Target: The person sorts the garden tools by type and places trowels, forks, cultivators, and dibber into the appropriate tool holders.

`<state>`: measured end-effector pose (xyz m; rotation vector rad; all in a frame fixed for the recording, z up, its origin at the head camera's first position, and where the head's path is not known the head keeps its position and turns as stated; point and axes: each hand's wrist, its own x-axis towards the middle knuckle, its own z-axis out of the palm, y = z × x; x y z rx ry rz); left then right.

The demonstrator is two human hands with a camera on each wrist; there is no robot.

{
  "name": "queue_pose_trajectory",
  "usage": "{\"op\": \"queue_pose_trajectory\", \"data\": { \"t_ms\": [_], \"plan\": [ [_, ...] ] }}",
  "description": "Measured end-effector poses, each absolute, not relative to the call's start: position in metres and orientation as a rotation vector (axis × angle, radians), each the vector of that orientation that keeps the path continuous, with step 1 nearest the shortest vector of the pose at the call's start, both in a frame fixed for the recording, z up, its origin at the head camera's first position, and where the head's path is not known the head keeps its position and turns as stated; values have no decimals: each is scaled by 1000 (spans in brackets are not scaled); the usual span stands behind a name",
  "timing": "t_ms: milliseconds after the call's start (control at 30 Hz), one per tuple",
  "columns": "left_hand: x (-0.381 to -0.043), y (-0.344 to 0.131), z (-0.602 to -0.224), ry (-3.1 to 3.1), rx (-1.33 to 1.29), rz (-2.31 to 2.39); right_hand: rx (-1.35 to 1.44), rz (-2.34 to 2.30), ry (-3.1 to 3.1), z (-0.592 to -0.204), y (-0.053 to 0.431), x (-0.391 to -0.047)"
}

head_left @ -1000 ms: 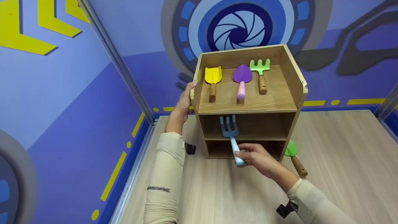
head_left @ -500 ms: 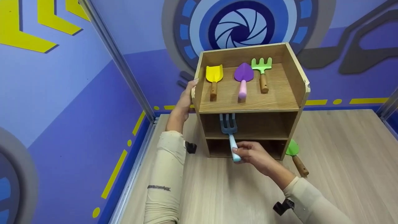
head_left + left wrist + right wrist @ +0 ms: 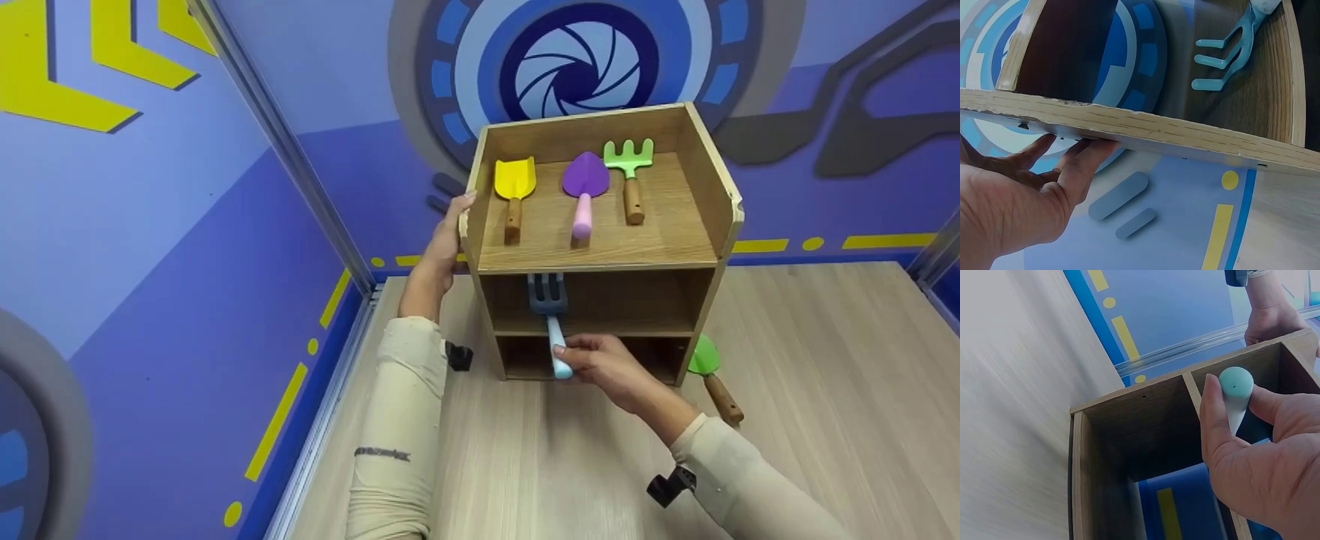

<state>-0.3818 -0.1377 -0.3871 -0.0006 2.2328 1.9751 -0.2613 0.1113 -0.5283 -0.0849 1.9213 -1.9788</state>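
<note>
My right hand pinches the pale blue handle of a small garden hand fork between thumb and fingers. The fork's grey-blue tines point up and away, inside the middle compartment of a wooden shelf unit. In the left wrist view, the fork's prongs show within that compartment, near its side panel. The handle's rounded mint end faces the right wrist camera. My left hand rests against the outside of the unit's left panel, fingertips touching the wood.
On the top shelf lie a yellow scoop, a purple trowel with pink handle and a green rake. A green trowel lies on the floor by the unit's right side. Printed walls stand behind and at left.
My right hand has moved slightly forward and left, taking the hand fork further into the middle compartment. The left hand keeps its place on the side panel.
</note>
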Motion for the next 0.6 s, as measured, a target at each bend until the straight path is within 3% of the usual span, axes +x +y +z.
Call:
{"op": "queue_pose_trajectory", "data": {
  "t_ms": [600],
  "plan": [
    [-382, -139, -388, 2213, 12, 1989, 55, -2109, 1778, -528, 99, -273]
  ]
}}
